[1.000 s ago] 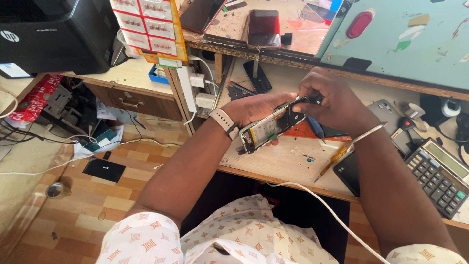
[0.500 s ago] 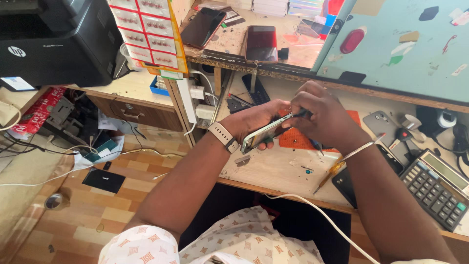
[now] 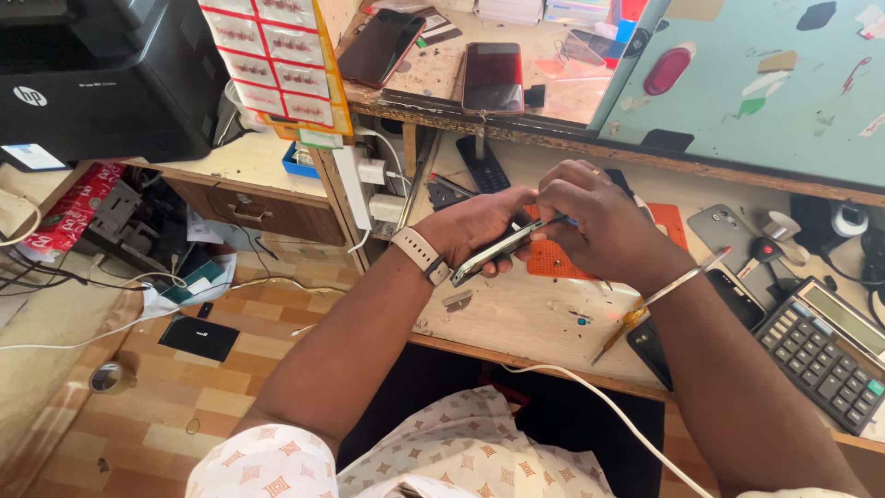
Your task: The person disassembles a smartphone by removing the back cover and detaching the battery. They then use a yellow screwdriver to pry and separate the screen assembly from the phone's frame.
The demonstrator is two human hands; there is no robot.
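While both hands meet above the wooden workbench (image 3: pixel 516 318), the left hand (image 3: pixel 475 226) cradles a slim smartphone (image 3: pixel 498 251) from below, fingers wrapped closed around its lower half so that the device sits edge-on to the camera and tilted, its upper end toward the right hand. On the left wrist sits a pale watch band (image 3: pixel 419 254). The right hand (image 3: pixel 599 217) is curled over the phone's upper end, fingertips pinched tight against the edge; whether a small tool is held between them cannot be told. The phone is held clear of the bench surface, directly over an orange work mat (image 3: pixel 553 263) that lies flat beneath the hands. Just right of the right forearm, a yellow-handled pair of tweezers (image 3: pixel 659 304) rests slantwise on the bench, with a dark phone (image 3: pixel 728 290) lying flat beside it and a grey phone (image 3: pixel 719 226) lying flat behind. A desk calculator (image 3: pixel 820 346) occupies the right end of the bench. A white cable (image 3: pixel 608 410) trails off the front edge toward the person's lap. On the raised shelf behind, two further phones (image 3: pixel 493 78) lie screen up. To the left, well apart from the hands, a black printer (image 3: pixel 101 78) stands on a side cabinet, and loose wires cross the tiled floor (image 3: pixel 212 369).
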